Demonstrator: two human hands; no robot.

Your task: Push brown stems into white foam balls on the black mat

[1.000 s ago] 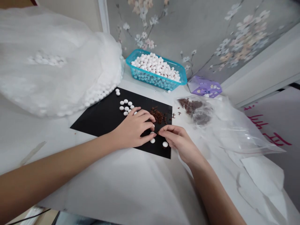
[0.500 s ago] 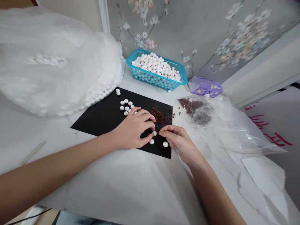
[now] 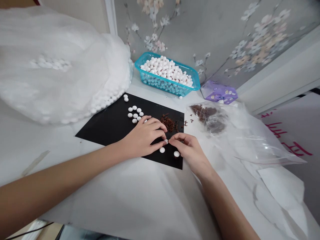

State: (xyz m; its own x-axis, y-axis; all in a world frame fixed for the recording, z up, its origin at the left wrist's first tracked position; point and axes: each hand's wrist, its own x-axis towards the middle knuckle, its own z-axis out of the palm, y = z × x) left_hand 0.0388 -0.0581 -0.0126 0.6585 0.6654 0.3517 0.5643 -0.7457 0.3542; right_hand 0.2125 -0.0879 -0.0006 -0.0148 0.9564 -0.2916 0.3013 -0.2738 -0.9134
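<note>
Over a black sheet (image 3: pixel 107 125), my left hand (image 3: pixel 142 137) pinches a small white ball (image 3: pixel 166 141) between thumb and finger. My right hand (image 3: pixel 186 146) is closed in a pinch, its fingertips against the ball's right side. A tiny brown piece seems to be in that pinch, mostly hidden by the fingers. Just below, two loose white balls rest near the hands, one a white ball (image 3: pixel 176 154) with a bit of brown under it. Beyond my left fingers lies a pile of small brown pieces (image 3: pixel 168 122). Several white balls (image 3: pixel 135 115) form a group left of it.
Behind the sheet stands a blue basket (image 3: pixel 165 87) full of white balls. A large white bag (image 3: pixel 75 50) of balls fills the left. To the right lie a purple packet (image 3: pixel 220 92) and a clear plastic bag (image 3: pixel 212 118) holding brown pieces.
The ball in my left hand and my right fingertips have come together; a small gap showed between them before. My left hand has shifted very slightly.
</note>
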